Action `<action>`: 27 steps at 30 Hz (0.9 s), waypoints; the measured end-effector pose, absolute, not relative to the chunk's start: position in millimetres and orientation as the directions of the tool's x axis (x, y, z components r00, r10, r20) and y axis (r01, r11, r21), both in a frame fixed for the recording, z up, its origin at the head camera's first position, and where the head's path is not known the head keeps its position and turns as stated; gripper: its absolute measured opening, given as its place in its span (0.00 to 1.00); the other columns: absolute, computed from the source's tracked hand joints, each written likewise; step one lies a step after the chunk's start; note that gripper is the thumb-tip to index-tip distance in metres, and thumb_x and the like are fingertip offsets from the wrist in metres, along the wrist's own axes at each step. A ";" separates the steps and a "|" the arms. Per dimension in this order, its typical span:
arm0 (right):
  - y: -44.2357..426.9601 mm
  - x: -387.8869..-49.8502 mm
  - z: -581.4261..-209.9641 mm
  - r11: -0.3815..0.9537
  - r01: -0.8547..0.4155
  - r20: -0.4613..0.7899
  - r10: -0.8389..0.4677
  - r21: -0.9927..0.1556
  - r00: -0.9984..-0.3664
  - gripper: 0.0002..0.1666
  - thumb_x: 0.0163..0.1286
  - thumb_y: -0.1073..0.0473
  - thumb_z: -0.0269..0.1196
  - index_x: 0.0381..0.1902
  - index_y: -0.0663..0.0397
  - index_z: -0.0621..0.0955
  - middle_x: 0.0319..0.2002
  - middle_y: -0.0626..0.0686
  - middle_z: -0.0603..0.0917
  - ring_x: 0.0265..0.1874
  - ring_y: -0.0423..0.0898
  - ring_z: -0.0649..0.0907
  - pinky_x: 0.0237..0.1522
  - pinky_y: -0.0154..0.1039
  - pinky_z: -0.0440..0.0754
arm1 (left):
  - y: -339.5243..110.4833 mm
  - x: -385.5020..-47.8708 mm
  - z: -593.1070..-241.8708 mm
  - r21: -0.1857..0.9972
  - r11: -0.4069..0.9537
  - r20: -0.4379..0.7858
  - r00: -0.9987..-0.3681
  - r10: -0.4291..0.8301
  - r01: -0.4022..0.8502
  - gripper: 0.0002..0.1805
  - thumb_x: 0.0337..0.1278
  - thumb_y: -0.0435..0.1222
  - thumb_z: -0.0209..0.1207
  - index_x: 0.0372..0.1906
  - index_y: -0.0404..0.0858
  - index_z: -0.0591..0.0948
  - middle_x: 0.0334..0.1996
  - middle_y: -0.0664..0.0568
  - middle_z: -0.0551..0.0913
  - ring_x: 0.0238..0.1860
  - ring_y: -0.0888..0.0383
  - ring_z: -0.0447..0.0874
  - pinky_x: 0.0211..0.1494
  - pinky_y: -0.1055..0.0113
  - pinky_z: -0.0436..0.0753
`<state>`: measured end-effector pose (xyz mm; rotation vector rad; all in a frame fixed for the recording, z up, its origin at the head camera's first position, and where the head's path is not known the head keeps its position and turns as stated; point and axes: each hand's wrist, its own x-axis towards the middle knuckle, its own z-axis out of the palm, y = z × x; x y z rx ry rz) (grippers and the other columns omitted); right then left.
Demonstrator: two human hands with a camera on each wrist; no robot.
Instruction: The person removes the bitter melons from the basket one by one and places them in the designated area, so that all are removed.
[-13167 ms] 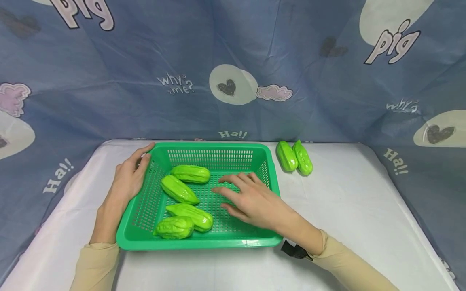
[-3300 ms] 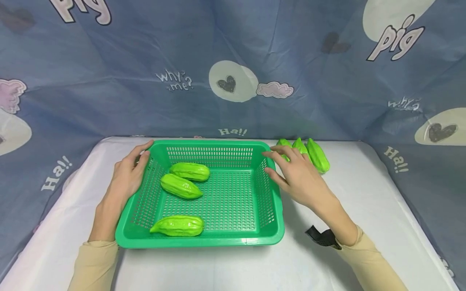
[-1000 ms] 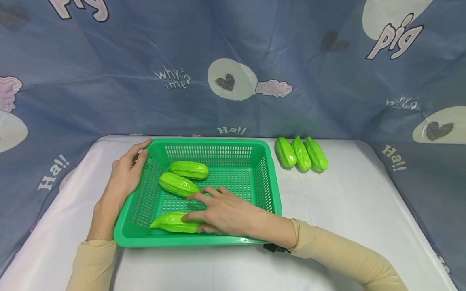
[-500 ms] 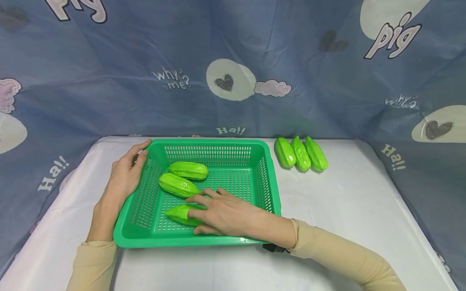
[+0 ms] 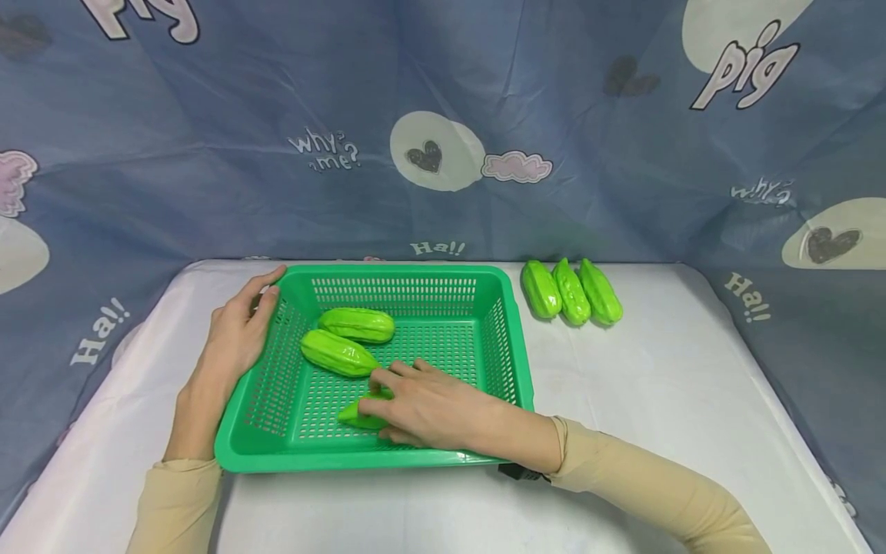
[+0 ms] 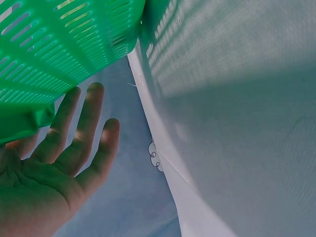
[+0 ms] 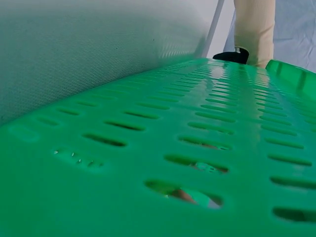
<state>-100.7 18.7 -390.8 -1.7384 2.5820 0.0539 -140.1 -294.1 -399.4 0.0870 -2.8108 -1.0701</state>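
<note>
A green plastic basket [image 5: 374, 462] with slotted walls stands on the white cloth. Inside it, my right hand [image 5: 432, 406] grips a bright green ribbed bitter gourd [image 5: 354, 415] near the front wall; its pointed end shows left of the fingers and the rest is covered. Two more bitter gourds lie farther back in the basket, one gourd [image 5: 358, 325] behind the other gourd [image 5: 338, 353]. My left hand [image 5: 238, 331] rests along the basket's left rim. In the left wrist view, the left fingers [image 6: 91, 116] stretch nearly straight beside the slotted outer wall.
Three bitter gourds [image 5: 571, 294] lie side by side on the white table [image 5: 664, 369], right of the basket's back corner. A blue printed cloth [image 5: 443, 223] hangs behind the table. In the right wrist view, the basket wall [image 7: 148, 143] hides most of the right hand.
Since about 3 seconds ago, my right hand has moved from beside the outside gourds into the basket and taken hold of the front gourd. Over the last second that gourd has slid right.
</note>
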 end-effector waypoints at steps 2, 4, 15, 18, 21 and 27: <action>18.8 -100.6 -391.1 0.383 -0.924 -0.044 -0.923 0.020 -0.383 0.22 0.79 0.38 0.66 0.64 0.34 0.78 0.64 0.43 0.81 0.56 0.44 0.83 0.56 0.42 0.87 | -294.1 -139.9 -399.3 0.666 0.746 0.103 -0.990 -0.100 -0.006 0.31 0.90 0.56 0.36 0.86 0.54 0.64 0.75 0.27 0.74 0.69 0.24 0.79 0.69 0.26 0.76; 19.1 -100.4 -391.4 0.387 -0.922 -0.044 -0.921 0.030 -0.388 0.24 0.78 0.38 0.66 0.65 0.35 0.77 0.63 0.43 0.81 0.55 0.44 0.84 0.56 0.42 0.88 | -294.1 -139.8 -399.3 0.666 0.746 0.103 -0.990 -0.098 -0.004 0.31 0.90 0.56 0.36 0.86 0.54 0.64 0.75 0.27 0.74 0.69 0.24 0.79 0.69 0.26 0.76; 20.9 -100.6 -391.4 0.413 -0.910 -0.083 -0.906 0.040 -0.415 0.29 0.77 0.42 0.69 0.72 0.30 0.75 0.67 0.47 0.80 0.60 0.48 0.87 0.59 0.47 0.90 | -295.2 -139.2 -398.9 0.669 0.743 0.098 -0.991 -0.094 -0.004 0.31 0.90 0.56 0.36 0.86 0.54 0.64 0.74 0.27 0.75 0.69 0.24 0.79 0.68 0.26 0.76; 21.3 -100.7 -390.9 0.437 -0.899 -0.116 -0.892 0.032 -0.438 0.30 0.78 0.44 0.68 0.73 0.29 0.73 0.68 0.47 0.80 0.60 0.48 0.87 0.58 0.46 0.90 | -295.0 -138.9 -399.2 0.669 0.743 0.099 -0.990 -0.097 -0.006 0.30 0.90 0.56 0.36 0.86 0.54 0.64 0.74 0.27 0.75 0.69 0.24 0.79 0.69 0.26 0.76; 22.6 -100.8 -390.3 0.464 -0.886 -0.149 -0.875 0.007 -0.460 0.33 0.78 0.48 0.69 0.76 0.22 0.70 0.66 0.47 0.81 0.56 0.48 0.87 0.53 0.44 0.89 | -294.1 -138.8 -399.4 0.670 0.743 0.098 -0.991 -0.094 -0.005 0.31 0.90 0.56 0.37 0.86 0.54 0.64 0.74 0.26 0.75 0.69 0.24 0.78 0.69 0.26 0.76; 25.3 -102.3 -388.6 0.474 -0.881 -0.180 -0.867 -0.013 -0.464 0.38 0.77 0.50 0.70 0.78 0.18 0.69 0.66 0.47 0.82 0.57 0.49 0.88 0.57 0.47 0.90 | -293.8 -139.1 -399.1 0.671 0.742 0.094 -0.991 -0.094 -0.007 0.31 0.90 0.56 0.36 0.86 0.55 0.64 0.75 0.26 0.74 0.69 0.24 0.78 0.68 0.25 0.76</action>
